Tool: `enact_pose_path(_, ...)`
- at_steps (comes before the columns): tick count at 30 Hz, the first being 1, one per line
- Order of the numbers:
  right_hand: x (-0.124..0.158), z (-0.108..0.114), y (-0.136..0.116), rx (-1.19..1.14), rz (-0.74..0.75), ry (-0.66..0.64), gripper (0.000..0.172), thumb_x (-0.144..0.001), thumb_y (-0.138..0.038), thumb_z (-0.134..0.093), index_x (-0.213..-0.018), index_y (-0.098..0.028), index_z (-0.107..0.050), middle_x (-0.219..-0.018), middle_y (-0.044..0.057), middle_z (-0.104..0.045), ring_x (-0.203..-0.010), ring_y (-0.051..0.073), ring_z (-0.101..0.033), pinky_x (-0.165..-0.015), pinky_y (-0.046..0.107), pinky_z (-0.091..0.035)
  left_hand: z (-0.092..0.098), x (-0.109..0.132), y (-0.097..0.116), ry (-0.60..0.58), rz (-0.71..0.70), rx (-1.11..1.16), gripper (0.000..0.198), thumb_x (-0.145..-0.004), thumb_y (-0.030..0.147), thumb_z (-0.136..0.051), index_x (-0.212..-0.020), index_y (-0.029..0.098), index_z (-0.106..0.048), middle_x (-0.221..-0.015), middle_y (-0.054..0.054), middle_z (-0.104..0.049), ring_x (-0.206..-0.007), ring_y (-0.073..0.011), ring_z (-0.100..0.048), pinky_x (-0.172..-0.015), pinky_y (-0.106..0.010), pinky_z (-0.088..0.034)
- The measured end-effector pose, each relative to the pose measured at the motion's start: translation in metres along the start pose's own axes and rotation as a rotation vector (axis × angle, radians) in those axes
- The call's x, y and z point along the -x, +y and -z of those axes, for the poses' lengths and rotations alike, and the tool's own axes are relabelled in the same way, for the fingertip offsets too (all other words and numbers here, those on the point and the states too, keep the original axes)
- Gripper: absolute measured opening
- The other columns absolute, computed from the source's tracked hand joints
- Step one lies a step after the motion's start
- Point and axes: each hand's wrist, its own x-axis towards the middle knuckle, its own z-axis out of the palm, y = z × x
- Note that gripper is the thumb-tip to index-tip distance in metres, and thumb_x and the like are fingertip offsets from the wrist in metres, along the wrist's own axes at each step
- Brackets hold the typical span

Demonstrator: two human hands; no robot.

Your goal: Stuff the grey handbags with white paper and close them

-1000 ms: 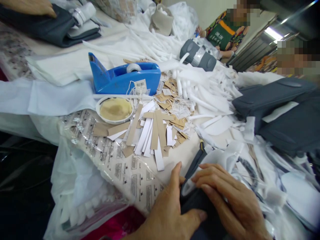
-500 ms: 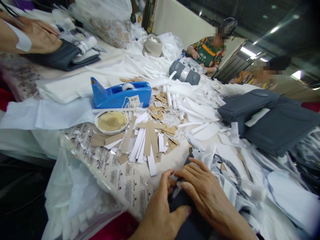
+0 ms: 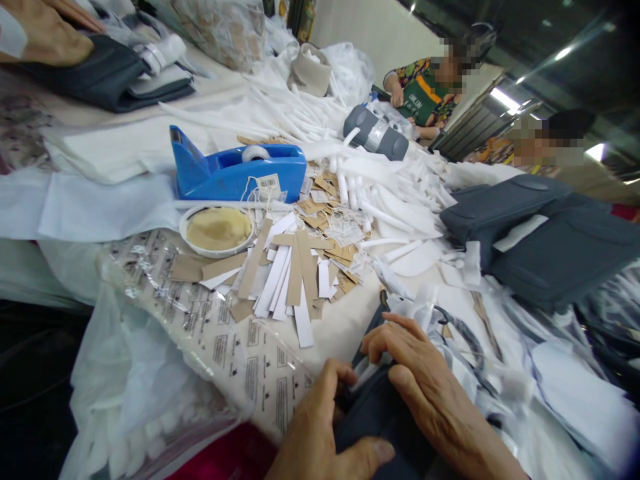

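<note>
A dark grey fabric piece (image 3: 373, 417) lies at the table's near edge, with a white strip along its top. My left hand (image 3: 323, 433) grips its near left side, thumb pressed along the bottom and fingers curled over the top. My right hand (image 3: 425, 393) lies over its right side, fingers bent and pinching the white strip at the upper edge. Just beyond my hands sits a heap of brown and white paper tags (image 3: 295, 267).
A blue tape dispenser (image 3: 235, 170) and a white dish of tan paste (image 3: 217, 230) stand left of centre. Printed clear bags (image 3: 200, 327) hang off the near left edge. Dark grey cases (image 3: 540, 230) lie right. Another person's hand (image 3: 37, 30) rests far left; two people sit beyond.
My hands have slid slightly nearer and tightened on the dark fabric, left fingers curling over its top. The view shifted a little, and the other person's hand moved to the upper left corner.
</note>
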Motion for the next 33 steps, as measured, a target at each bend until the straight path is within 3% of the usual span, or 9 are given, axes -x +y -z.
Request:
enact_pose_path(6,0.007,0.002,0.006,-0.005,-0.114,0.2,0.037,-0.097,-0.045,-0.028,-0.096,-0.025,-0.059,-0.097,0.002,-0.065,-0.109,0.021,-0.055,-0.097,0.032,-0.041,0.008,-0.004,0.004,-0.045,-0.101,-0.085,0.041,-0.065,0.022,-0.068,-0.105,0.021,-0.056,-0.102,-0.003,-0.058,-0.095,-0.0218,-0.054,-0.086,-0.031,-0.043)
enact_pose_path(13,0.006,0.004,0.002,-0.03,-0.109,0.275,0.036,-0.097,-0.038,-0.028,-0.101,-0.026,-0.061,-0.097,0.003,-0.067,-0.097,0.02,-0.062,-0.084,0.029,-0.049,0.016,-0.013,0.007,-0.147,-0.172,-0.081,0.053,-0.072,0.04,-0.067,-0.121,0.024,-0.057,-0.103,-0.005,-0.052,-0.094,-0.0214,-0.052,-0.086,-0.031,-0.042)
enact_pose_path(22,0.007,0.004,0.006,-0.026,-0.104,0.225,0.034,-0.098,-0.036,-0.029,-0.11,-0.026,-0.058,-0.101,0.004,-0.066,-0.103,0.02,-0.059,-0.088,0.03,-0.046,0.016,-0.023,0.001,-0.034,-0.067,-0.058,0.03,-0.085,0.044,-0.049,-0.091,0.023,-0.07,-0.087,-0.003,-0.054,-0.084,-0.0196,-0.053,-0.079,-0.028,-0.043)
enact_pose_path(28,0.002,0.003,0.004,0.043,-0.026,0.154,0.03,-0.097,-0.034,-0.034,-0.099,-0.023,-0.062,-0.095,0.004,-0.065,-0.096,0.02,-0.057,-0.09,0.033,-0.042,0.017,-0.015,0.012,-0.105,-0.153,-0.142,0.042,-0.072,0.047,-0.064,-0.107,0.023,-0.062,-0.096,-0.003,-0.051,-0.087,-0.0206,-0.051,-0.079,-0.029,-0.042)
enact_pose_path(33,0.001,0.004,-0.002,0.004,0.013,0.058,0.029,-0.098,-0.03,-0.032,-0.093,-0.022,-0.059,-0.08,0.003,-0.064,-0.081,0.017,-0.058,-0.082,0.031,-0.045,0.011,-0.012,-0.001,-0.128,-0.077,-0.01,0.036,-0.074,0.042,-0.063,-0.101,0.022,-0.051,-0.096,-0.002,-0.053,-0.089,-0.0194,-0.051,-0.078,-0.028,-0.043)
